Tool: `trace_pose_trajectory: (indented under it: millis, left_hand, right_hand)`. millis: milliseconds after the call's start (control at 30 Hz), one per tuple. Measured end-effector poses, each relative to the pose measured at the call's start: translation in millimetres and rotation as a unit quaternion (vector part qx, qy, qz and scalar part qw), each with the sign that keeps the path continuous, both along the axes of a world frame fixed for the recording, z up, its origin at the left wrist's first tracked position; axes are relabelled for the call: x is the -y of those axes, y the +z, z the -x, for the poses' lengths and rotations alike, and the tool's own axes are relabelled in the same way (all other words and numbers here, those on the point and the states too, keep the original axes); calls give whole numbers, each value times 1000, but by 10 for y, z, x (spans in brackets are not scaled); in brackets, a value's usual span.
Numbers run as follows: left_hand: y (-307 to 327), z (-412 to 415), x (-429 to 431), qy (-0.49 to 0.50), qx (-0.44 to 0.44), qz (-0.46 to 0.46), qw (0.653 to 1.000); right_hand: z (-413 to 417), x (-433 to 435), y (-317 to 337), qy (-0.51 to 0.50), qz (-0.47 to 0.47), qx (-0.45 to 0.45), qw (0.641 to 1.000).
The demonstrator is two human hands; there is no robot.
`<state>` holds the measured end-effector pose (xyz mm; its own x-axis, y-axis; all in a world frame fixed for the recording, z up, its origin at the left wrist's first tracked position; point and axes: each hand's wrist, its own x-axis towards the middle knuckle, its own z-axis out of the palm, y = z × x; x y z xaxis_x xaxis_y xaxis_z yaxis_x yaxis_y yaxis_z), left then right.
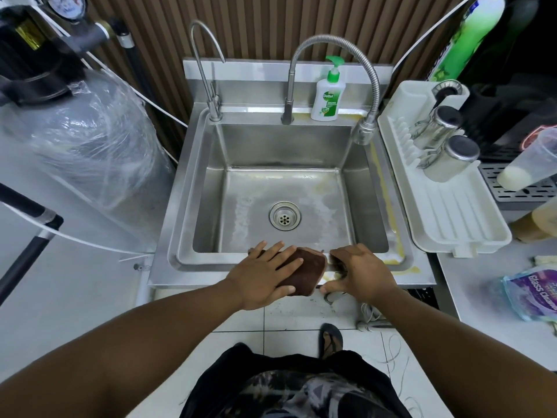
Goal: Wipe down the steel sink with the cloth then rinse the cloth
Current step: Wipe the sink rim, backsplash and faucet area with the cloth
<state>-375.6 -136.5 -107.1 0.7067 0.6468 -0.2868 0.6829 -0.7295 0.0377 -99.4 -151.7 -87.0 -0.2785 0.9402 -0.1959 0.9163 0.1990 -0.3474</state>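
Note:
A folded brown cloth (307, 271) lies on the front rim of the steel sink (193, 260). My left hand (262, 273) presses flat on the cloth's left part, fingers spread. My right hand (358, 273) rests on the rim just right of the cloth, fingers curled over the cloth's right edge and the rim. The basin floor shows whitish and yellowish residue around the round drain (284, 219). A flexible spring faucet (364, 131) hangs over the back right corner, and a thin gooseneck tap (205, 70) stands at the back left.
A white and green soap pump bottle (327, 98) stands on the back ledge. A white dish rack (446, 203) with steel cups sits right of the sink. A plastic-wrapped tank (90, 140) stands left. A glass cleaner pouch (533, 291) lies on the right counter.

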Motion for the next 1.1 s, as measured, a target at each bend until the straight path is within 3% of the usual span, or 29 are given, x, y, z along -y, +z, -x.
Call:
trace_pose_trajectory:
  millis: [133,467,1100]
  left_hand:
    - [9,42,26,11,-1,-8,1000]
    - [26,1072,73,54,-9,-29,998]
    - [-15,53,18,7,19,-1,1000]
  right_hand:
    - [4,4,-9,-2,-6,1,1000]
    - [43,20,84,-19,28,-4,999]
    - [15,4,166,-1,64,24,998]
